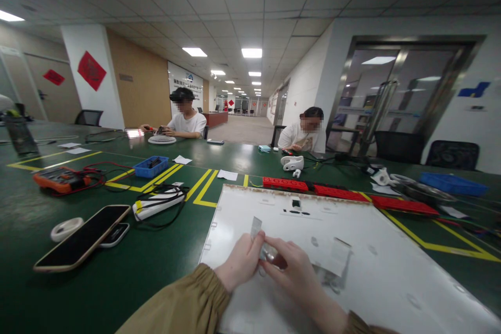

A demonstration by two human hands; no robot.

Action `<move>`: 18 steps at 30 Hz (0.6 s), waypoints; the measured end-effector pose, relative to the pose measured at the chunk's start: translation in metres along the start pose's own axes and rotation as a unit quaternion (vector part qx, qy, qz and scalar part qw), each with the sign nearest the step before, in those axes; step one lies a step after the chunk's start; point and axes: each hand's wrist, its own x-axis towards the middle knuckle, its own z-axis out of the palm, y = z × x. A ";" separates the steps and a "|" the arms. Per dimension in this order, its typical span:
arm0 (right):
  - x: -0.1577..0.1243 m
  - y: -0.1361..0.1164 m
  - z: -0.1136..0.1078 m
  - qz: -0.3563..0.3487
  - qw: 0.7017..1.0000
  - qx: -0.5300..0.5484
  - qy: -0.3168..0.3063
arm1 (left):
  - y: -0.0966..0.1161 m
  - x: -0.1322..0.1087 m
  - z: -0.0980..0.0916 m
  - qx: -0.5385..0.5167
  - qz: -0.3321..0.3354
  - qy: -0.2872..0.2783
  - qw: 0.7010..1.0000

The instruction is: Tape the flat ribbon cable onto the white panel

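Both my hands meet over a large white panel (352, 250) that lies flat on the green table. My left hand (241, 261), in a tan sleeve, pinches a small clear strip (255, 227) that sticks up above its fingers. My right hand (291, 266) is curled close against the left, its fingers closed on a small dark-and-metal part (270, 257) that I cannot make out. A small translucent piece (337, 255) lies on the panel just right of my right hand.
A phone (83, 237) and a white tape roll (66, 228) lie at the left, with a white power strip (158, 203), an orange multimeter (62, 179) and a blue tray (151, 166) beyond. Red strips (324, 189) run behind the panel. Two people sit at the far side.
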 end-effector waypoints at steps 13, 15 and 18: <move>-0.002 -0.003 0.000 0.010 1.000 0.012 -0.009 | -0.003 0.002 0.000 -0.024 0.015 -0.017 0.999; -0.001 -0.002 0.000 0.011 1.000 0.012 -0.011 | -0.004 0.002 0.000 -0.025 0.017 -0.017 0.999; -0.001 -0.001 0.001 0.013 1.000 0.010 -0.011 | -0.006 0.003 0.001 -0.027 0.015 -0.012 0.999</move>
